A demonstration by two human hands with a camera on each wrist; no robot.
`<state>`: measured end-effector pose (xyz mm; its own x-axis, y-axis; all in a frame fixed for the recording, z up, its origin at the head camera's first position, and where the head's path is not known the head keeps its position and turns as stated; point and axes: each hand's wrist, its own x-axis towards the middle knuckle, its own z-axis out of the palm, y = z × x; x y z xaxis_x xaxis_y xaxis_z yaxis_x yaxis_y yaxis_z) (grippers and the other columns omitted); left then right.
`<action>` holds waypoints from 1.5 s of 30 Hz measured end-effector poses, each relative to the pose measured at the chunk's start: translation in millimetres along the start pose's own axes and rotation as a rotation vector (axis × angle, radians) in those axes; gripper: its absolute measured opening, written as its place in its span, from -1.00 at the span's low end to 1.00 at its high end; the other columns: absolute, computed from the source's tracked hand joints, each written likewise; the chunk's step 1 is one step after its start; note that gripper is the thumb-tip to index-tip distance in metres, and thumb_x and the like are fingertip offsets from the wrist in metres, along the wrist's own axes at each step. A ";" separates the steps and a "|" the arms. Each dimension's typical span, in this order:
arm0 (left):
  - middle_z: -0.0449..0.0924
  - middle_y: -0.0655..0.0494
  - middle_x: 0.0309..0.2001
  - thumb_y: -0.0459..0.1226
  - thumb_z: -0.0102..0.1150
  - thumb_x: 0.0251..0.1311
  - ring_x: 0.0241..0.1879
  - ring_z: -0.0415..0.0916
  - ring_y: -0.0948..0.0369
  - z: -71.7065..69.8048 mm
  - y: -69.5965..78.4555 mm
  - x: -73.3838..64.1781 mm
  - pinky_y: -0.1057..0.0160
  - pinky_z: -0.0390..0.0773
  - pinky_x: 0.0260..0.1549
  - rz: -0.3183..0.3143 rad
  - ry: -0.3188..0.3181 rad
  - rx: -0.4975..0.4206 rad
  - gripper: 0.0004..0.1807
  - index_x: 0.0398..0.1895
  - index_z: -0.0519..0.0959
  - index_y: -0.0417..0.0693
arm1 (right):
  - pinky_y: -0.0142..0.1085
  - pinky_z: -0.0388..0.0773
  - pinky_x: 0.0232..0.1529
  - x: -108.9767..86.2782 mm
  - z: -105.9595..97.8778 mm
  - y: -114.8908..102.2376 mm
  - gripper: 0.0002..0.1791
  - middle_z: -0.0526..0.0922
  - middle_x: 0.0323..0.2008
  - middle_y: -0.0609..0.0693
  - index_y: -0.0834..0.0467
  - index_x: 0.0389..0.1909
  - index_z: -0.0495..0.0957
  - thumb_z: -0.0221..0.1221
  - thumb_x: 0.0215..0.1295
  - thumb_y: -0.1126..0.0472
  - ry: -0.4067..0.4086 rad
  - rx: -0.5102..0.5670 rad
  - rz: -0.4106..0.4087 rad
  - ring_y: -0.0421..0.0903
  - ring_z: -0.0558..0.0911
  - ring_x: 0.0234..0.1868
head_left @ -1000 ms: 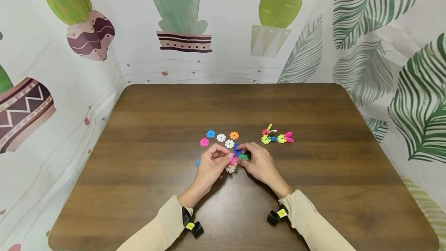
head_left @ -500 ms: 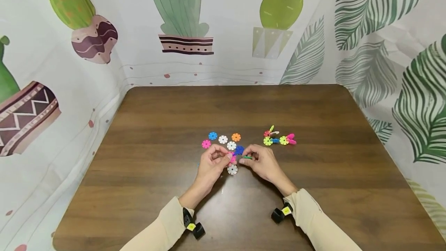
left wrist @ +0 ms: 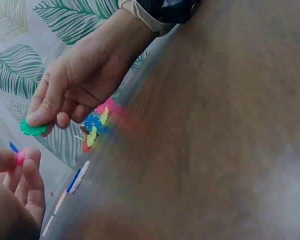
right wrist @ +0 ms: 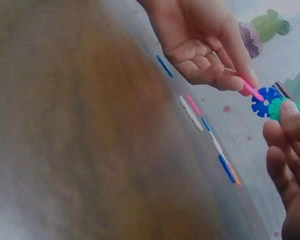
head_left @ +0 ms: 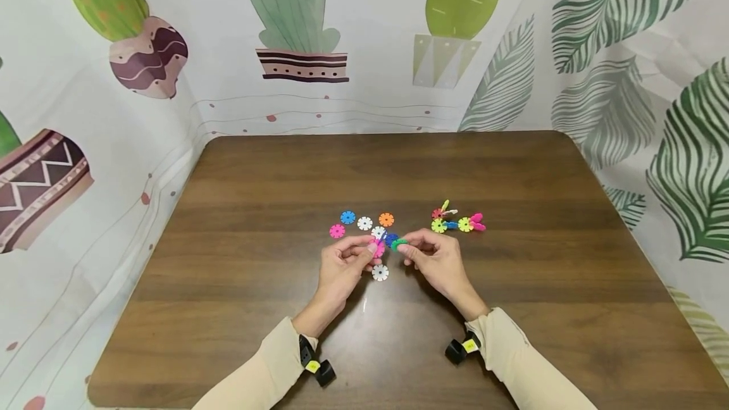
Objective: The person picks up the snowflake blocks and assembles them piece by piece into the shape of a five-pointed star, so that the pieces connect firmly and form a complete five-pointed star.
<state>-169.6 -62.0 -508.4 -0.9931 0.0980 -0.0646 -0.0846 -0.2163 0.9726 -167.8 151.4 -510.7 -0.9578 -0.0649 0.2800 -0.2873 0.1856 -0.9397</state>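
My left hand (head_left: 343,269) pinches a pink notched disc (head_left: 378,248) between thumb and fingers. A dark blue disc (right wrist: 262,103) is slotted into the pink one and stands crosswise to it. In my right hand (head_left: 438,260) a green notched disc (left wrist: 33,128) is pinched by its edge. The right wrist view has the green disc overlapping the blue one. Both hands are raised over the table, facing each other. Just beneath them in the head view lie another dark blue disc (head_left: 391,240), a white disc (head_left: 380,272) and a second white disc (head_left: 378,231).
Beyond the left hand lie a light blue disc (head_left: 348,217), a pink disc (head_left: 337,231), a white disc (head_left: 364,223) and an orange disc (head_left: 386,219). Right of them sits a joined chain of coloured discs (head_left: 451,225) on the brown table (head_left: 512,347). A printed cloth (head_left: 376,106) hangs behind.
My right hand has picked the green disc up from the table, turned it and brought it up beside the joined pink and blue discs. My left hand has kept its grip on the pink disc.
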 end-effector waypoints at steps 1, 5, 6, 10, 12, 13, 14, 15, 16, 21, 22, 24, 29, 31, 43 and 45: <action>0.86 0.04 -0.36 -0.45 0.40 0.33 -0.46 0.80 0.26 -0.1 0.2 0.0 0.35 0.75 -0.42 0.000 -0.006 -0.007 -0.71 0.08 0.70 -0.40 | -0.35 0.66 -0.55 -0.3 0.5 -1.0 -0.92 0.79 -0.42 0.33 0.22 -0.20 0.80 0.46 0.31 0.35 0.011 0.001 -0.010 -0.09 0.74 -0.57; 0.87 0.08 -0.36 -0.40 0.42 0.35 -0.49 0.79 0.26 -0.4 1.8 -1.2 0.37 0.69 -0.51 -0.007 -0.040 -0.022 -0.71 0.07 0.70 -0.37 | -0.38 0.60 -0.60 -1.5 2.9 -3.3 -0.92 0.79 -0.44 0.36 0.26 -0.25 0.82 0.48 0.26 0.40 0.042 0.026 -0.041 -0.20 0.71 -0.61; 0.87 0.07 -0.36 -0.38 0.43 0.35 -0.50 0.79 0.26 -0.5 2.1 -1.7 0.39 0.66 -0.54 -0.011 -0.048 -0.018 -0.71 0.07 0.70 -0.35 | -0.38 0.60 -0.61 -1.3 3.5 -3.6 -0.93 0.79 -0.44 0.36 0.28 -0.25 0.82 0.48 0.25 0.42 0.049 0.032 -0.048 -0.23 0.70 -0.61; 0.85 0.11 -0.41 -0.33 0.45 0.34 -0.52 0.76 0.29 -0.1 2.3 -3.2 0.43 0.55 -0.63 -0.024 -0.075 -0.008 -0.70 0.06 0.72 -0.31 | -0.39 0.59 -0.61 -0.7 5.0 -4.6 -0.92 0.80 -0.42 0.38 0.32 -0.29 0.80 0.45 0.22 0.51 0.058 0.064 -0.060 -0.27 0.68 -0.62; 0.84 0.13 -0.42 -0.33 0.45 0.35 -0.53 0.76 0.29 0.2 1.6 -3.5 0.43 0.55 -0.64 -0.031 -0.087 -0.012 -0.70 0.06 0.72 -0.32 | -0.38 0.60 -0.62 -0.5 5.4 -4.2 -0.89 0.79 -0.39 0.42 0.34 -0.30 0.80 0.43 0.20 0.56 0.052 0.076 -0.062 -0.27 0.68 -0.63; 0.84 0.14 -0.42 -0.33 0.45 0.35 -0.53 0.76 0.30 0.4 1.3 -3.7 0.43 0.56 -0.62 -0.033 -0.092 -0.016 -0.70 0.07 0.71 -0.33 | -0.38 0.61 -0.62 -0.4 5.6 -3.9 -0.88 0.78 -0.38 0.44 0.35 -0.31 0.79 0.42 0.19 0.58 0.048 0.080 -0.063 -0.27 0.67 -0.63; 0.84 0.13 -0.42 -0.34 0.44 0.35 -0.53 0.76 0.30 0.4 0.9 -3.7 0.43 0.58 -0.61 -0.034 -0.094 -0.018 -0.69 0.07 0.71 -0.34 | -0.37 0.61 -0.63 -0.4 5.7 -3.4 -0.88 0.78 -0.37 0.45 0.36 -0.31 0.79 0.42 0.19 0.59 0.045 0.083 -0.064 -0.27 0.67 -0.63; 0.84 0.13 -0.41 -0.34 0.44 0.35 -0.54 0.76 0.30 0.4 0.6 -3.6 0.43 0.60 -0.60 -0.034 -0.096 -0.018 -0.69 0.07 0.70 -0.35 | -0.36 0.61 -0.63 -0.3 5.9 -3.0 -0.88 0.77 -0.36 0.46 0.36 -0.32 0.79 0.42 0.19 0.60 0.043 0.087 -0.063 -0.27 0.67 -0.63; 0.84 0.11 -0.41 -0.34 0.44 0.35 -0.55 0.75 0.30 0.4 0.4 -3.6 0.43 0.58 -0.61 -0.035 -0.099 -0.018 -0.69 0.06 0.70 -0.35 | -0.35 0.62 -0.63 -0.4 5.9 -3.0 -0.89 0.78 -0.35 0.46 0.37 -0.32 0.79 0.42 0.19 0.59 0.041 0.089 -0.063 -0.27 0.67 -0.63; 0.82 -0.01 -0.44 -0.35 0.44 0.34 -0.60 0.70 0.29 0.7 0.6 -4.2 0.44 0.40 -0.72 -0.035 -0.115 -0.016 -0.71 0.05 0.71 -0.33 | -0.29 0.66 -0.61 -0.7 6.2 -1.9 -0.95 0.80 -0.34 0.40 0.42 -0.33 0.75 0.44 0.21 0.54 0.034 0.114 -0.047 -0.28 0.67 -0.63; 0.82 0.00 -0.45 -0.36 0.43 0.35 -0.61 0.69 0.29 0.9 0.8 -4.5 0.44 0.38 -0.73 -0.035 -0.123 -0.017 -0.72 0.05 0.70 -0.33 | -0.29 0.67 -0.61 -0.8 6.3 -1.7 -0.94 0.80 -0.34 0.39 0.44 -0.34 0.74 0.44 0.21 0.54 0.034 0.124 -0.042 -0.28 0.67 -0.63; 0.80 0.06 -0.48 -0.37 0.41 0.36 -0.61 0.68 0.29 1.7 1.4 -5.1 0.44 0.38 -0.72 -0.035 -0.140 -0.014 -0.72 0.05 0.68 -0.36 | -0.27 0.67 -0.61 -1.1 6.5 -0.8 -0.93 0.80 -0.35 0.38 0.49 -0.36 0.71 0.42 0.20 0.58 0.036 0.140 -0.035 -0.29 0.67 -0.64; 0.78 0.15 -0.50 -0.42 0.38 0.36 -0.59 0.70 0.30 2.8 1.7 -6.3 0.45 0.44 -0.67 -0.041 -0.161 -0.006 -0.73 0.03 0.65 -0.42 | -0.30 0.63 -0.63 -2.2 7.3 0.8 -0.91 0.78 -0.41 0.40 0.55 -0.40 0.66 0.40 0.17 0.63 0.035 0.148 -0.060 -0.28 0.65 -0.65; 0.78 0.08 -0.48 -0.42 0.39 0.35 -0.58 0.71 0.30 2.9 1.2 -6.5 0.46 0.44 -0.68 -0.040 -0.158 -0.006 -0.74 0.02 0.66 -0.42 | -0.33 0.61 -0.64 -2.4 7.4 1.2 -0.91 0.76 -0.43 0.41 0.54 -0.42 0.66 0.41 0.16 0.63 0.033 0.148 -0.073 -0.27 0.65 -0.66; 0.79 0.04 -0.45 -0.42 0.39 0.34 -0.59 0.72 0.31 4.9 0.3 -7.5 0.46 0.51 -0.63 -0.035 -0.144 -0.019 -0.73 0.01 0.65 -0.45 | -0.32 0.62 -0.64 -3.8 6.9 0.1 -0.89 0.72 -0.47 0.43 0.42 -0.42 0.74 0.42 0.13 0.65 0.037 0.156 -0.072 -0.23 0.65 -0.66; 0.78 0.08 -0.46 -0.43 0.39 0.34 -0.60 0.71 0.31 5.5 0.9 -8.2 0.46 0.52 -0.62 -0.035 -0.144 -0.023 -0.73 0.01 0.65 -0.46 | -0.33 0.61 -0.64 -4.2 7.2 0.5 -0.88 0.72 -0.48 0.42 0.41 -0.42 0.75 0.42 0.12 0.65 0.040 0.153 -0.079 -0.23 0.64 -0.67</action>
<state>-161.1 -57.7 -505.8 -0.9677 0.2440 -0.0640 -0.1224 -0.2326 0.9648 -163.9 144.7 -513.8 -0.9327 -0.0335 0.3591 -0.3600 0.0298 -0.9325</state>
